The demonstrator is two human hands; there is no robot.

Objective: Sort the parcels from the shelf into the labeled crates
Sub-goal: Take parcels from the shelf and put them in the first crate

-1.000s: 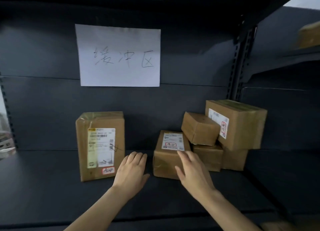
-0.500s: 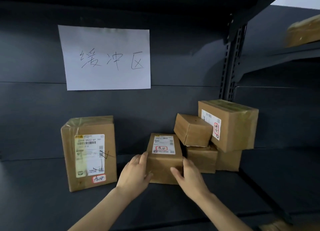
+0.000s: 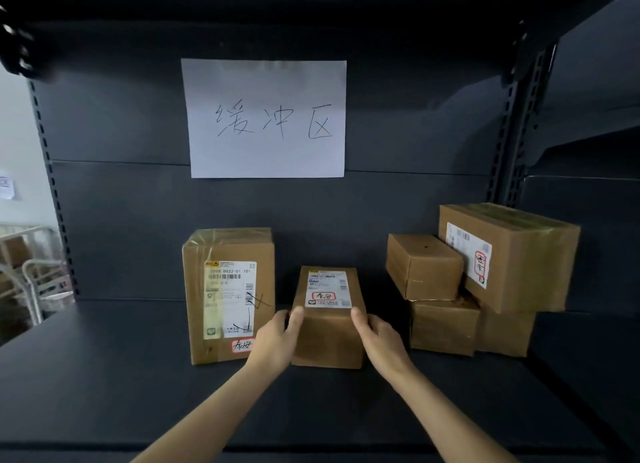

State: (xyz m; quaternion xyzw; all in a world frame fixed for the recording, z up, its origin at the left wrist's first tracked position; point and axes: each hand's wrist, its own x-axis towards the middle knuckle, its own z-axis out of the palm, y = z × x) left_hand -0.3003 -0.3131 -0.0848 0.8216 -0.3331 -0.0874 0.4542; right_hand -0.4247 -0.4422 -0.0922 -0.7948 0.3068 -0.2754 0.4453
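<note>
The left hand and right hand grip the small box in the middle. The tall box and the right pile wait on the shelf, so most sorting looks left.

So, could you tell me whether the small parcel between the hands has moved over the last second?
Yes. The small parcel has shifted left, away from the stacked boxes it sat against, towards the tall parcel.
</note>
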